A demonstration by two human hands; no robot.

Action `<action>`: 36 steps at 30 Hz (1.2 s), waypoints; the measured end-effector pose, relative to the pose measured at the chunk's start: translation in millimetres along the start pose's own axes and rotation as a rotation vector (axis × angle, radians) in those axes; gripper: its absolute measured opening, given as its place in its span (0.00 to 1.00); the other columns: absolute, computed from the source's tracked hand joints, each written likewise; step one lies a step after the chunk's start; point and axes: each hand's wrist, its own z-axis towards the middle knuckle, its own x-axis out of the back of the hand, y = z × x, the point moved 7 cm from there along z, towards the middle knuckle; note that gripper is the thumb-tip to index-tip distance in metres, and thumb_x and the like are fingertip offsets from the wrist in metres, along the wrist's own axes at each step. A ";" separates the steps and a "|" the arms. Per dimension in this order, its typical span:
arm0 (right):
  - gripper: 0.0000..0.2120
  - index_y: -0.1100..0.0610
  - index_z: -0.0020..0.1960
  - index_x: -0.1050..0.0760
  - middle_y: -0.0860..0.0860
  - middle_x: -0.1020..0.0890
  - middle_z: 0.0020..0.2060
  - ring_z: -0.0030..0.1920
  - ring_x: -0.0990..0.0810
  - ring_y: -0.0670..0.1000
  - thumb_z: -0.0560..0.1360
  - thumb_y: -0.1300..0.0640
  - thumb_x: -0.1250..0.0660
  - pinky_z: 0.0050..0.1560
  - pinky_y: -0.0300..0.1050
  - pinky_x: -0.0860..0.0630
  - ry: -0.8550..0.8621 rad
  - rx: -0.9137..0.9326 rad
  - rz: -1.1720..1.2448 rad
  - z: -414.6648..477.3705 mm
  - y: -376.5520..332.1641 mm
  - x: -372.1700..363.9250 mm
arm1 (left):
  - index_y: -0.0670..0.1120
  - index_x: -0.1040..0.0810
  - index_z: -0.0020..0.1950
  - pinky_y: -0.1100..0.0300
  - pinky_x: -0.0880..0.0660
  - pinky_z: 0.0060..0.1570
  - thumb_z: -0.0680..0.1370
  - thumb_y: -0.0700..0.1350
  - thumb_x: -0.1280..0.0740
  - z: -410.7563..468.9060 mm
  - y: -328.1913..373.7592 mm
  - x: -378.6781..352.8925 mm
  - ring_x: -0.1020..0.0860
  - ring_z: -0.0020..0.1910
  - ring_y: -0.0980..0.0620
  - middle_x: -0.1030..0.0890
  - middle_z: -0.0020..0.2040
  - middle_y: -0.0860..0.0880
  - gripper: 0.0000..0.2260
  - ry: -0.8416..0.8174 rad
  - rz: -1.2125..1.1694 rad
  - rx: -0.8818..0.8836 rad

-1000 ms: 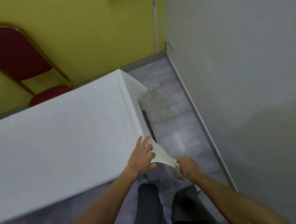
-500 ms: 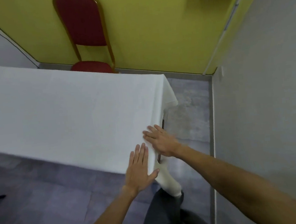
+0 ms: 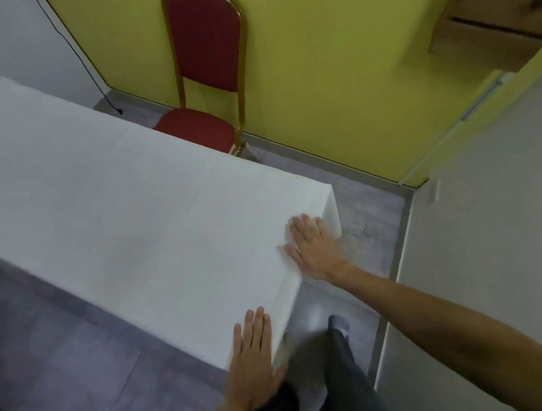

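Tablecloth (image 3: 124,212), white, lies spread over the table, which it hides. Left hand (image 3: 253,366) presses flat on its near right corner, right hand (image 3: 311,246) flat farther along that end. Both grips are open, fingers straight.

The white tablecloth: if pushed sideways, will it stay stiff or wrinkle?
Probably floppy: the tablecloth hangs limp over the edges. It likely wrinkles or slides when pushed, since only the flat left hand and right hand press it down.

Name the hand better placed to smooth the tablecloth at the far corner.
Probably right. The right hand lies flat on the tablecloth nearer that corner; the left hand rests at the near corner.
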 end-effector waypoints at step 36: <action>0.07 0.56 0.41 0.20 0.54 0.19 0.36 0.37 0.21 0.56 0.68 0.67 0.31 0.37 0.49 0.23 0.101 0.154 0.483 175.8 255.4 -25.4 | 0.46 0.22 0.53 0.40 0.47 0.76 0.75 0.45 0.30 398.6 94.0 132.7 0.26 0.61 0.44 0.19 0.53 0.47 0.08 0.277 -0.052 0.157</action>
